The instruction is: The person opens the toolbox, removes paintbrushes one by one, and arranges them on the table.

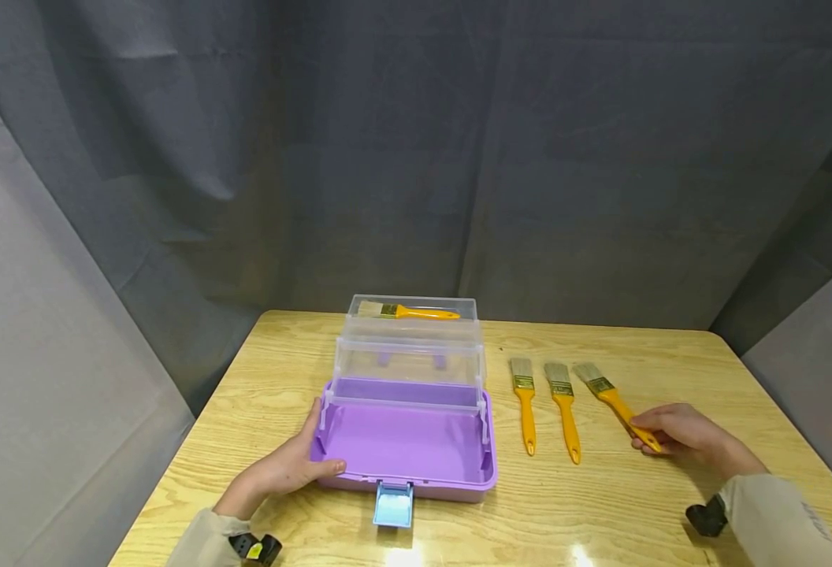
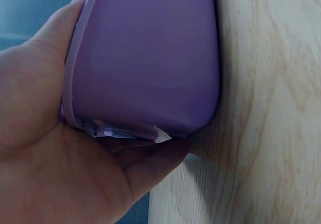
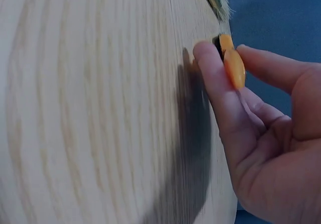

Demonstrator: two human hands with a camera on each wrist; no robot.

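Observation:
A purple plastic toolbox (image 1: 405, 441) stands with its clear fold-out trays (image 1: 409, 362) raised and its light-blue latch (image 1: 393, 504) hanging down in front. My left hand (image 1: 284, 466) grips its left end, thumb over the rim and fingers along the side wall (image 2: 145, 53). On the right, my right hand (image 1: 685, 431) pinches the orange handle of a paintbrush (image 1: 618, 403) between thumb and fingers. That handle (image 3: 234, 68) also shows in the right wrist view. Another paintbrush (image 1: 426, 313) lies across the top tray.
Two more paintbrushes, one beside the box (image 1: 526, 413) and one to its right (image 1: 567, 417), lie on the wooden table (image 1: 281, 370), bristles pointing away. Grey cloth (image 1: 388, 157) hangs behind the table's far edge and at both sides.

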